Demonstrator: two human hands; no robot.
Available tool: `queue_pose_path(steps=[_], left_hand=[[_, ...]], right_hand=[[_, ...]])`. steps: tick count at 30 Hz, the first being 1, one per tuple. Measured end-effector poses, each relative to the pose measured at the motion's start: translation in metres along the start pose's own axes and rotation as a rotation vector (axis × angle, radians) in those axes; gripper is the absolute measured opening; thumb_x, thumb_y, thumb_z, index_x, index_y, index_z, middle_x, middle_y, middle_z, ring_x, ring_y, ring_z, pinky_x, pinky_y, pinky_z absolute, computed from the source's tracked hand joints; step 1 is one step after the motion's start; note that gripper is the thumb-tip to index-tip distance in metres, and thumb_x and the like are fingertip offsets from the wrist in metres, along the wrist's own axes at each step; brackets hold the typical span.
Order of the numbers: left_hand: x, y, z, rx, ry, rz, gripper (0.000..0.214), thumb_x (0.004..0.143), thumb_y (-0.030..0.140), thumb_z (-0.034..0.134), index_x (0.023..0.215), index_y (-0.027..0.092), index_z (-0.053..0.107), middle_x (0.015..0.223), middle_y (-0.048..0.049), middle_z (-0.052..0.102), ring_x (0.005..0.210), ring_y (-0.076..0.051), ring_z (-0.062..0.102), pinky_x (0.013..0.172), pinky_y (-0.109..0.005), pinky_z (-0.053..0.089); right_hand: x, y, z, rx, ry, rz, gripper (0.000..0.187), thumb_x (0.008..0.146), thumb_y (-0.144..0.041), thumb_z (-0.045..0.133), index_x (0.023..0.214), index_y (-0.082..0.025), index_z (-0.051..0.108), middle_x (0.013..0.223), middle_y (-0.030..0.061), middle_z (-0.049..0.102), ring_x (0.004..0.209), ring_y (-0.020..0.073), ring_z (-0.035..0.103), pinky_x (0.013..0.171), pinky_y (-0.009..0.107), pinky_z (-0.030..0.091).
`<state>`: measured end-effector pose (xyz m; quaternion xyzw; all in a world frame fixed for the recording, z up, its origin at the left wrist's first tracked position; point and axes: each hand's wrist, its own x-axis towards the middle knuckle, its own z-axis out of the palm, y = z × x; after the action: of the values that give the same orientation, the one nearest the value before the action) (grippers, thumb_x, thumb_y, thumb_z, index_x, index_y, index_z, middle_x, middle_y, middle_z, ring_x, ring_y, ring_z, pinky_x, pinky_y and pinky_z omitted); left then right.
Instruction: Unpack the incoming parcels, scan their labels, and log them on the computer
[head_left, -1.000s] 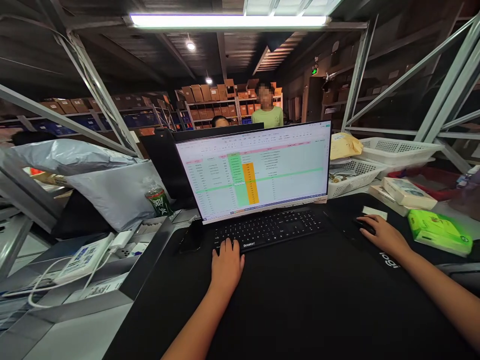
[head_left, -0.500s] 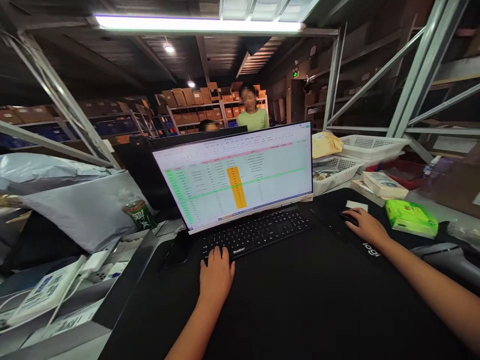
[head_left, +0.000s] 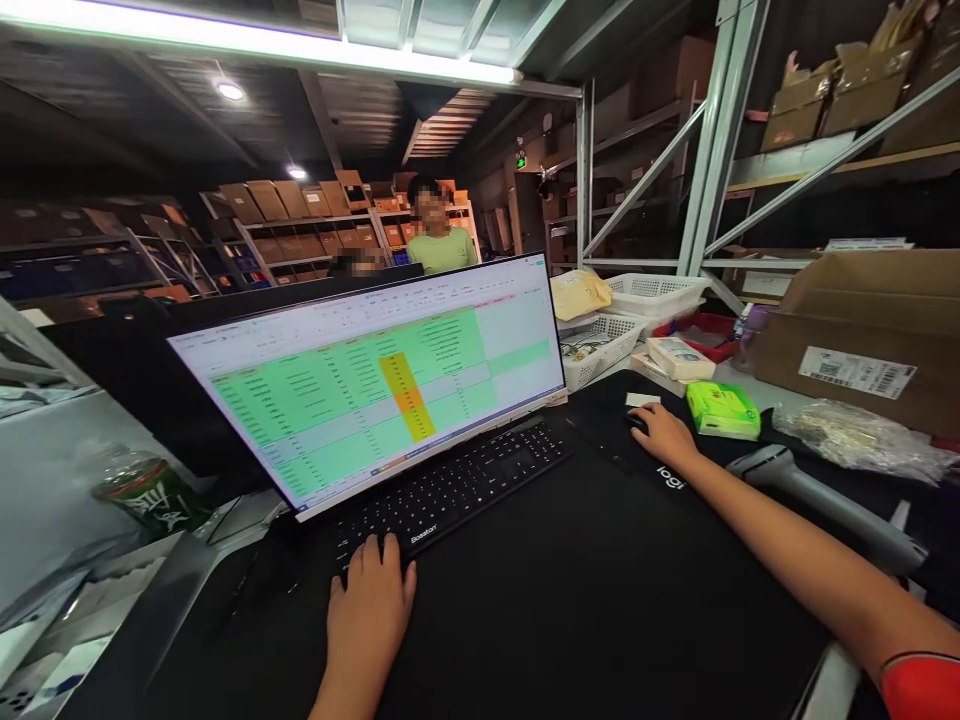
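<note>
My left hand lies with its fingers stretched out on the lower left keys of a black keyboard; it holds nothing. My right hand rests over a dark computer mouse, which its fingers mostly cover. Behind the keyboard stands a monitor showing a spreadsheet, with large green areas and one yellow-orange column. Both hands are on a wide black desk mat with white lettering near my right wrist.
Right of the mouse lie a bright green packet, a grey handheld scanner, clear plastic wrap and a cardboard box. White baskets stand behind. A green-labelled bottle is at left. A person in a green shirt is beyond the monitor.
The view has turned right, so the desk things appear further left and the cardboard box shows more. Green now fills much more of the spreadsheet. Both hands keep their places on keyboard and mouse.
</note>
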<state>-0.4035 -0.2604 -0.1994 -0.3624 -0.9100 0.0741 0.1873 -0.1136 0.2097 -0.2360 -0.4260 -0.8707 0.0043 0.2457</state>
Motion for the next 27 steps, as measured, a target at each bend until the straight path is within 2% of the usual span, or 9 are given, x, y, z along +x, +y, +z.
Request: queue_pose_path(steps=[7,16,22,27], left_hand=[[0.001,0.000,0.000,0.064,0.012,0.028,0.053,0.104,0.029,0.028,0.143,0.006,0.055,0.146,-0.0242,0.055,0.132,-0.034,0.055,0.100,-0.052,0.052],[0.005,-0.009,0.018,0.080,0.073,0.072,0.053,0.105,0.033,0.027,0.140,0.006,0.056,0.142,-0.0240,0.057,0.126,-0.035,0.059,0.094,-0.051,0.054],[0.005,-0.008,0.015,0.054,0.045,0.061,0.050,0.101,0.031,0.032,0.139,0.007,0.056,0.143,-0.0246,0.058,0.127,-0.035,0.058,0.096,-0.052,0.053],[0.007,-0.009,0.016,0.016,0.051,0.070,0.053,0.101,0.033,0.030,0.138,0.006,0.056,0.141,-0.0264,0.059,0.121,-0.038,0.060,0.089,-0.053,0.055]], right_hand=[[-0.002,-0.009,-0.014,-0.014,-0.029,0.047,0.040,0.094,-0.031,0.059,0.133,-0.026,0.068,0.137,0.0118,0.060,0.114,0.0289,0.065,0.096,0.039,0.050],[0.000,-0.006,-0.014,0.019,-0.024,0.044,0.040,0.090,-0.027,0.061,0.129,-0.025,0.070,0.138,0.0117,0.061,0.117,0.0299,0.064,0.098,0.039,0.049],[0.003,0.000,-0.014,0.037,-0.013,0.020,0.033,0.090,-0.028,0.063,0.122,-0.026,0.071,0.142,0.0092,0.060,0.120,0.0288,0.062,0.099,0.038,0.050],[0.008,0.007,-0.012,0.069,0.003,-0.006,0.025,0.093,-0.031,0.063,0.115,-0.025,0.072,0.143,0.0081,0.062,0.128,0.0281,0.057,0.105,0.041,0.049]])
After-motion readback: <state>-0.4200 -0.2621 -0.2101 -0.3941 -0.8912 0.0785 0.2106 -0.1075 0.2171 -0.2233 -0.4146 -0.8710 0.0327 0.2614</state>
